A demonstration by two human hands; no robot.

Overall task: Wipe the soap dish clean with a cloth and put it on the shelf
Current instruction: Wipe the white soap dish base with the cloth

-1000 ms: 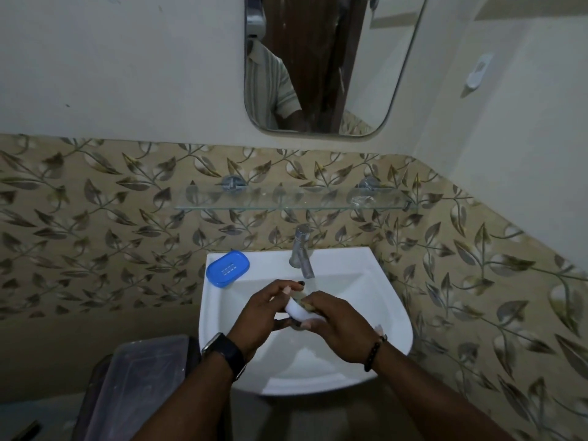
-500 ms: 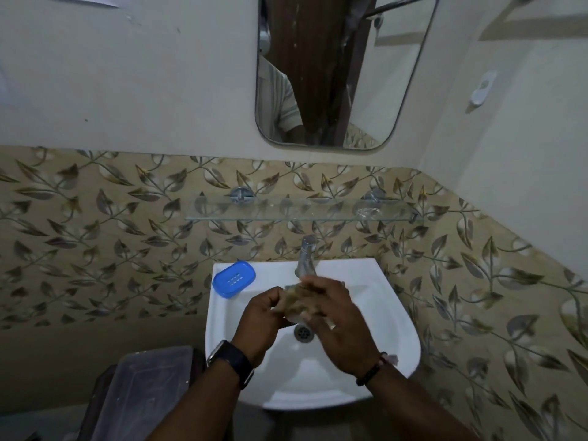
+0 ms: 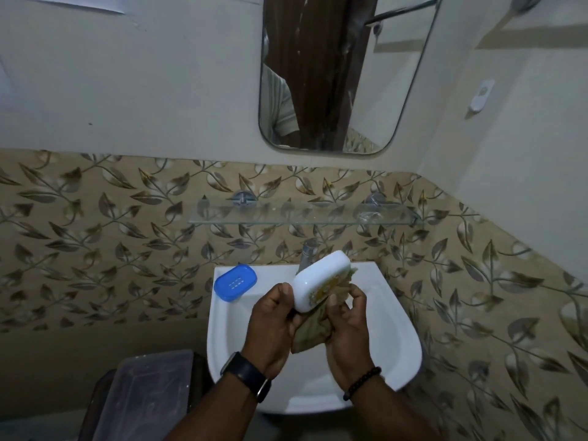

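Note:
My left hand [image 3: 273,323] grips a white oval soap dish [image 3: 318,280], tilted on edge above the white sink [image 3: 397,338]. A crumpled brownish cloth [image 3: 313,329] is pressed against the dish's right side by my right hand [image 3: 348,326]. The cloth hangs down between both palms. A blue perforated soap-dish insert [image 3: 235,282] lies on the sink's back left corner. The glass shelf [image 3: 302,214] is mounted on the tiled wall above the tap [image 3: 308,254] and holds nothing.
A mirror [image 3: 343,74] hangs above the shelf. A clear plastic lidded bin [image 3: 143,399] stands on the floor to the left of the sink. A side wall closes in on the right.
The white dish has come up out of my cupped hands and now stands tilted above them, with the cloth against its side. The view has shifted slightly downward.

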